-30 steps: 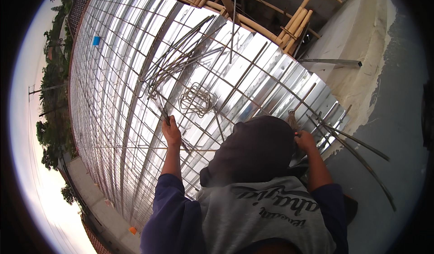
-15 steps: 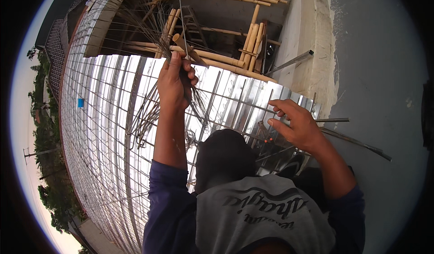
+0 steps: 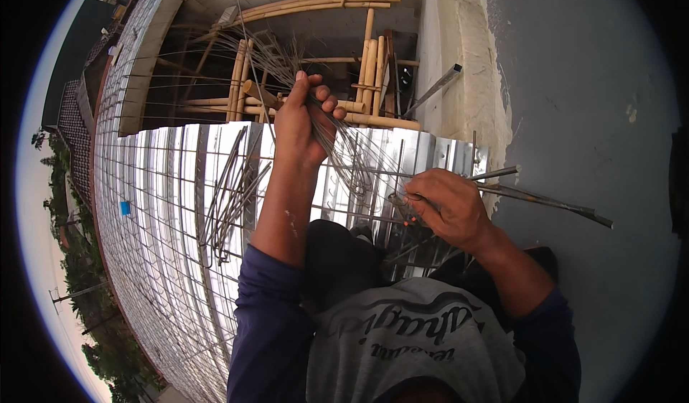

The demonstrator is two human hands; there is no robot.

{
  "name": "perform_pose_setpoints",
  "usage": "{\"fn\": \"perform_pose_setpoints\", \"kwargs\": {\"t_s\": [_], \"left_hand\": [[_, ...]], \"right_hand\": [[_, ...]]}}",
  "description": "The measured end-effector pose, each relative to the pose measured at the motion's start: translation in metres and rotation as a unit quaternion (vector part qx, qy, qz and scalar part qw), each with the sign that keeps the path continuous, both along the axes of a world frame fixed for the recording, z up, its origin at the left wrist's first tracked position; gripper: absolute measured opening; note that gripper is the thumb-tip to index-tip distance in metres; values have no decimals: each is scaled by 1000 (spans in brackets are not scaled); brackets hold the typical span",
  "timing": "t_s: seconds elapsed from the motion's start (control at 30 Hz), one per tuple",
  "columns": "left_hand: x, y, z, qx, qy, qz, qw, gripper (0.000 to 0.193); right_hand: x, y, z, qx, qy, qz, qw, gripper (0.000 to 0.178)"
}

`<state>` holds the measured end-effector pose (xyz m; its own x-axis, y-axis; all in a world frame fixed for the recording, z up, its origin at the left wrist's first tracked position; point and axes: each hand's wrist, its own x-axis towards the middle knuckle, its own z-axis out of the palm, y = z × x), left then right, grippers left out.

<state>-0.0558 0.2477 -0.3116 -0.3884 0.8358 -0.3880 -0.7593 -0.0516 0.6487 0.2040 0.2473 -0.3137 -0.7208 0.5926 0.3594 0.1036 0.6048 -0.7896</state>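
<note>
My left hand (image 3: 300,127) is closed around a bundle of thin tie wire (image 3: 353,170). The strands fan out above the fist toward the bamboo and hang below it with looped ends. My right hand (image 3: 453,208) is beside the bundle's lower end, thumb and fingers pinched together. Loose strands reach toward those fingertips, but what they grip is too fine to make out. Just under them is a partly hidden tool with orange tips (image 3: 410,222). Left of my left forearm, several bent steel rods (image 3: 231,205) lie on the shiny corrugated metal decking (image 3: 190,148).
Steel mesh (image 3: 147,259) covers the decking on the left, with a small blue piece (image 3: 125,208) on it. Beyond the decking edge is a drop with bamboo scaffolding (image 3: 369,73). A square steel tube (image 3: 434,91) leans by the concrete ledge (image 3: 463,73). Steel bars (image 3: 549,204) stick out rightward.
The view has shifted. My left hand has tilted the wire bundle so its lower end swings right, toward my right hand. My right hand has moved to that end, its fingers now pinched.
</note>
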Motion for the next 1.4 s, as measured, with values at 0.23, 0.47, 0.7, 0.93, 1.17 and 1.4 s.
{"fn": "perform_pose_setpoints", "kwargs": {"t_s": [0.23,0.47,0.7,0.93,1.17,1.4], "left_hand": [[-1,-7,-17,-5,-22,-18,1000,26],[-3,-10,-29,-68,-4,-42,997,26],[-26,-10,-47,-85,-23,3,996,25],[-63,-13,-64,-81,-63,63,993,19],[-155,-59,-107,-113,-66,197,972,27],[-217,-128,-139,-111,-52,323,938,29]], "right_hand": [[1,-7,7,20,-24,12,999,17],[0,-16,2,-21,-28,55,998,12],[7,-1,19,-240,60,112,962,8],[13,0,34,-327,105,151,927,11],[48,10,61,-379,120,95,913,8],[70,27,69,-425,239,66,871,12]]}}
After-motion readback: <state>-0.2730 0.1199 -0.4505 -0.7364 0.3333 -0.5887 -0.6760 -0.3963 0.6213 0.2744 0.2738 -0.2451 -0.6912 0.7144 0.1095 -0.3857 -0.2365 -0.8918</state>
